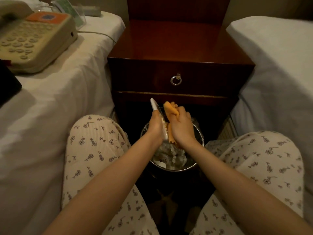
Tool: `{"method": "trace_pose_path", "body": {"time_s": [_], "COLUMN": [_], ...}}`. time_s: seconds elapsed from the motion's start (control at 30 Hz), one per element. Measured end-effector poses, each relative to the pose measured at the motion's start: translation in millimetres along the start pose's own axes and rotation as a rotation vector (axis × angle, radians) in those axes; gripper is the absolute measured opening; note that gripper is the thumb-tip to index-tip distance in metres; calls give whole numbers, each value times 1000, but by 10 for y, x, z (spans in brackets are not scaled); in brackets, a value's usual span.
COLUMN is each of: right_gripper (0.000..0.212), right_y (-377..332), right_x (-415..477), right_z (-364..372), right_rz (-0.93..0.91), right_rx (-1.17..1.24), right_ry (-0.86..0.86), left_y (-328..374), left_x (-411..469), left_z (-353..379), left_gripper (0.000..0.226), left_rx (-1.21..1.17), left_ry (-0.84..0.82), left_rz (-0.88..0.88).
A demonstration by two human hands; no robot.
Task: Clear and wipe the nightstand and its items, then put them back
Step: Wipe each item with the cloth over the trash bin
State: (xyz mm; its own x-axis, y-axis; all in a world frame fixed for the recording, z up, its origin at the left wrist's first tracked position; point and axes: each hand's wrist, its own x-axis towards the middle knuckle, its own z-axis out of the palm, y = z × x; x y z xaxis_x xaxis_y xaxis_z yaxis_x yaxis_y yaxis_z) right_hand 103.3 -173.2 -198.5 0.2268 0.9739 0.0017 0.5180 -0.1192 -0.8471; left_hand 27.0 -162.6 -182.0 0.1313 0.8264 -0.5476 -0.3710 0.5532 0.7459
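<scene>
While the dark polished wooden nightstand [179, 43] stands bare on top, both hands are busy low in front of it, over the round metal waste bin [200, 138] full of crumpled paper. Left hand [156, 122] is closed around a slim white remote control [155, 106], and its long axis runs up and away from the person, tip pointing toward the nightstand's drawer front. Right hand [182, 128] is fisted around a folded orange cleaning cloth [171, 109], pressed right against the remote's right side. So the two meet palm to palm, cloth touching remote. That looks like a wipe along the remote's length, the right hand doing the rubbing, the left just steadying.

Return trip, I'd judge, goes straight forward and up: the nightstand top lies dead ahead of both hands, and the left already carries the remote. Drawer with its silver ring pull [176, 80] is shut.

Off to the left, on the white-sheeted bed [71, 92], the beige push-button telephone [33, 39] waits near the bed's nightstand-side edge, cord trailing, with a clear plastic card stand [71, 12] behind it. Another white bed [274, 65] flanks the right. Dim, warm light, narrow aisle, knees in floral pyjama trousers [94, 141] either side of the bin.
</scene>
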Motion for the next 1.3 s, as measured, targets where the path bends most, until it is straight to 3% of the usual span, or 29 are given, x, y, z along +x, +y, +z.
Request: {"method": "trace_pose_path", "body": {"time_s": [0.1,0.2,0.27,0.37,0.47,0.53,0.6,0.7,0.8,0.9,1.03,1.2,1.3], "right_gripper": [21,28,24,16,19,14,10,17,17,29,40,19,13], "right_y": [-43,37,5,-53,-10,-26,-64,-33,-19,-89,-57,-86,-107], "right_x": [-54,-6,-23,-84,-64,-64,-79,-76,-10,-15,18,-17,-78], "right_z": [44,26,-17,7,-10,-55,-69,-64,-126,-160,-198,-163,-103], "right_rz": [-161,90,49,-94,95,79,0,113,294,404,566,381,200], "right_rx": [-13,-52,27,37,20,121,129,12,257,443,733,652,563], "right_ry": [-90,-109,-21,-122,-134,-62,-130,-207,-120,-278,-200,-157,-148], "left_y": [-40,-82,-63,-72,-95,-96,-116,-102,-33,-25,-89,-74,-36], "left_x": [30,51,17,123,181,243,307,279,178,192,203,146,91], "left_z": [-15,-2,6,-38,-46,-56,-71,-63,-56,-54,-61,-63,-53], "left_gripper": [38,39,42,45,50,53,53,56,54,50,36,39,49], "left_rx": [-30,-22,1,60,79,52,38,6,36,67,148,221,194], "left_ry": [43,56,71,132,180,188,194,216,237,243,268,236,97], "left_rz": [43,-6,-37,46,26,16,44,32,0,1,14,36,-24]}}
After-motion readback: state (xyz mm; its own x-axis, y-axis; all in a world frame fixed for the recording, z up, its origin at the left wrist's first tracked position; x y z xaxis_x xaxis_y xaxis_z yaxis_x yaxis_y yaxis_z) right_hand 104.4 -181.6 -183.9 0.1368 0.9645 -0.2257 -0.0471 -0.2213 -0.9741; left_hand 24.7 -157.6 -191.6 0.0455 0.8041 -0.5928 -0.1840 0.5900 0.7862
